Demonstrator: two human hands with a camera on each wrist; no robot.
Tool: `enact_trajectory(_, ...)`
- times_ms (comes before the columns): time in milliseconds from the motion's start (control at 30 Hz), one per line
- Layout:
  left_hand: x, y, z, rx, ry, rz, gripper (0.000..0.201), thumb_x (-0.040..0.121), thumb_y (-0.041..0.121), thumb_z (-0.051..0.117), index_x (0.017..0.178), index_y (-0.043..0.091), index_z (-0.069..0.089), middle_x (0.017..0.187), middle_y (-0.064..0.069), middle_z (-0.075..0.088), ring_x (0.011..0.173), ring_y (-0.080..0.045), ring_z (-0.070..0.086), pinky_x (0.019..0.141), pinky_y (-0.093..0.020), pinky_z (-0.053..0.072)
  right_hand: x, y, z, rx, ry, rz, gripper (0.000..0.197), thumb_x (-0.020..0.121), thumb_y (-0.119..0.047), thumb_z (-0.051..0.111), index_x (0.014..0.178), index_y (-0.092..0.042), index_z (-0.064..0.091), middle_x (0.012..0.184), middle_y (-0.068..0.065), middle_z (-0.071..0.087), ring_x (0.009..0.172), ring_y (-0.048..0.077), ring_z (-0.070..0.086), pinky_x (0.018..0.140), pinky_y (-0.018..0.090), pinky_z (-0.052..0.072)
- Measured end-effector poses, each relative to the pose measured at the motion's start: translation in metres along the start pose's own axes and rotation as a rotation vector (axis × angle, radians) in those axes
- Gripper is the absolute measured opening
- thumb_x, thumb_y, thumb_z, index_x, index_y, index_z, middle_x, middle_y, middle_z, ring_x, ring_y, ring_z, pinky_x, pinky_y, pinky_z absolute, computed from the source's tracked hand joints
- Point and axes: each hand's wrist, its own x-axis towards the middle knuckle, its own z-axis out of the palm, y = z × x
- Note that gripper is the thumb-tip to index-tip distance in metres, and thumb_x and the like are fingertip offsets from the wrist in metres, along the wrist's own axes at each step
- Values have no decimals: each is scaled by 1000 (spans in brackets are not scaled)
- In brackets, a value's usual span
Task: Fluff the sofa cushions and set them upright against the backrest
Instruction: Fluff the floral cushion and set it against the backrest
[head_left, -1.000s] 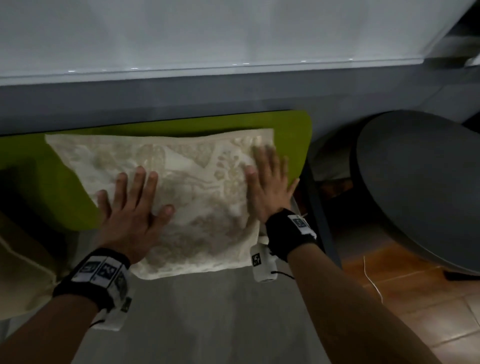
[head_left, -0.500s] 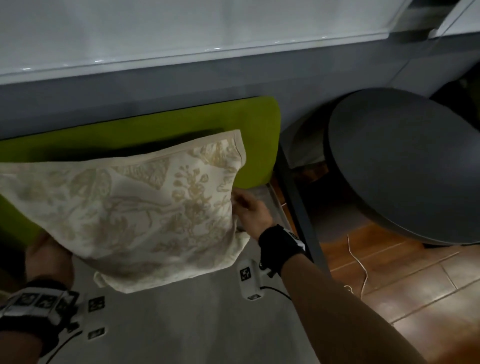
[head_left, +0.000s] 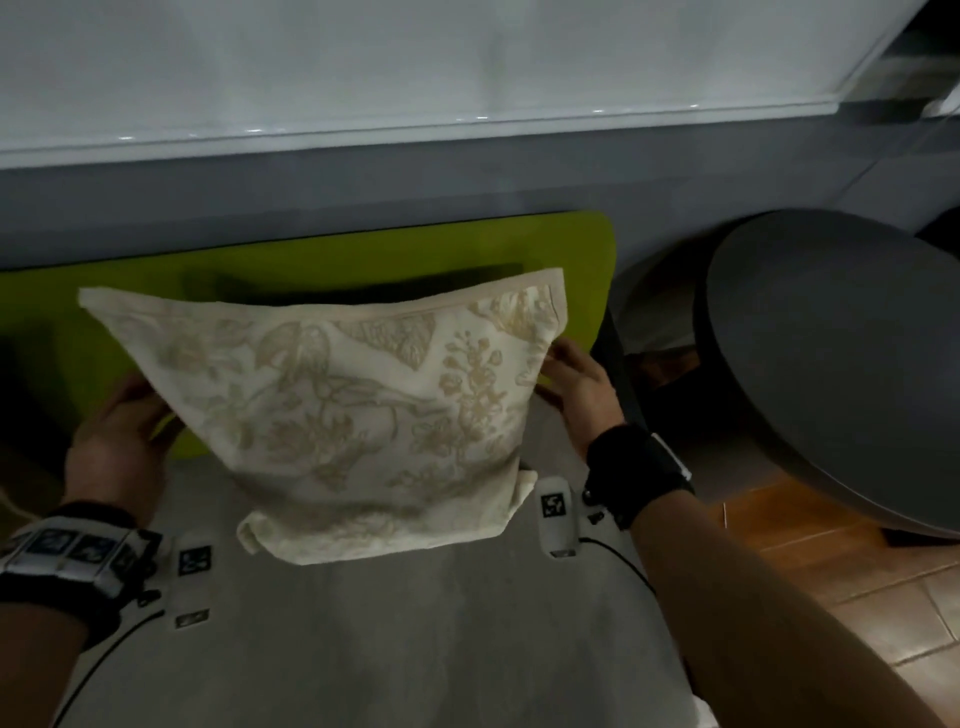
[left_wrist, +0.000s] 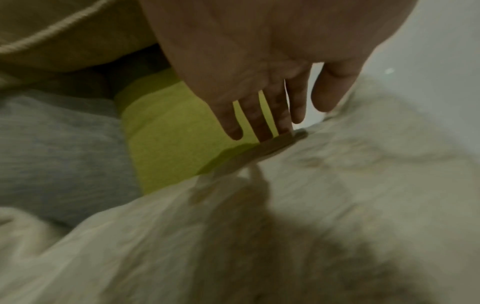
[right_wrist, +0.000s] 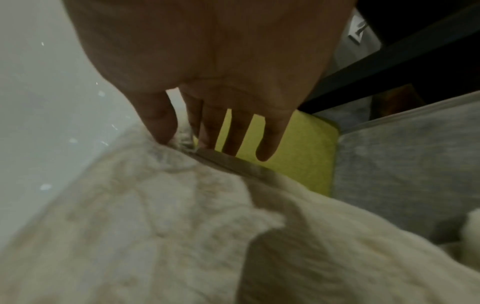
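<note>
On the sofa, centre of head view
Cushion (head_left: 353, 410): cream, leaf print; stands tilted on the grey seat (head_left: 389, 639), upper edge leaning toward 12 o'clock against the green cushion (head_left: 363, 254); lower corners floppy.
Green cushion: upright behind it, along the backrest, running off toward 9 o'clock.
Left hand (head_left: 117, 441): at 9 o'clock of the cushion, palm pressed to its side edge; fingers (left_wrist: 259, 123) straight and spread apart, tips at the seam, not curled round it.
Right hand (head_left: 582, 389): at 3 o'clock, palm to the opposite edge; fingers (right_wrist: 233, 133) straight, slightly apart, tips touching the fabric.
Second cream cushion (left_wrist: 64, 30): at 10 o'clock in left wrist view, partly seen.
Round desk (head_left: 831, 353): dark, at 3 o'clock, beside the sofa.
Floor (head_left: 857, 597): brown tile, at 4 o'clock.
</note>
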Motion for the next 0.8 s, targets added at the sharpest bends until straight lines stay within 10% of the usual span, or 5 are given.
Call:
enact_trajectory(100,10,11,4,-144,65,-54,27,100,10,53,101,29,71,104,10,73,100,-7,69,90,-28,58,2,-14,7,-96,4,-51,20,96,-18,65,101,-35,73,102,-10,77,103,18,70,94,42,56)
enact_trajectory(433,8,12,-15,-93,242,0,28,103,11,49,82,29,45,81,-2,56,76,-18,61,82,-42,58,21,-15,0,-249,334,-100,12,85,-38,71,80,-27,75,88,13,75,88,35,73,81,56,61)
enact_trajectory(600,5,10,-18,71,345,-40,8,98,22,59,97,21,51,105,-9,60,86,-19,64,92,-54,56,5,-29,22,-454,455,-204,29,92,-30,64,121,-25,66,114,4,71,104,23,67,88,32,55)
enact_trajectory(700,-20,23,-16,282,442,202,14,95,25,59,100,28,46,109,-12,54,97,-24,56,94,-51,50,-50,-42,45,-501,447,-602,34,99,-26,60,130,-15,58,133,5,61,122,22,58,92,11,43)
enact_trajectory(800,-56,28,10,586,204,673,28,93,22,60,120,13,56,126,-22,54,123,-28,48,108,-33,36,-91,-20,79,-857,128,-1044,42,97,-21,59,137,-10,54,147,13,49,138,32,44,115,40,34)
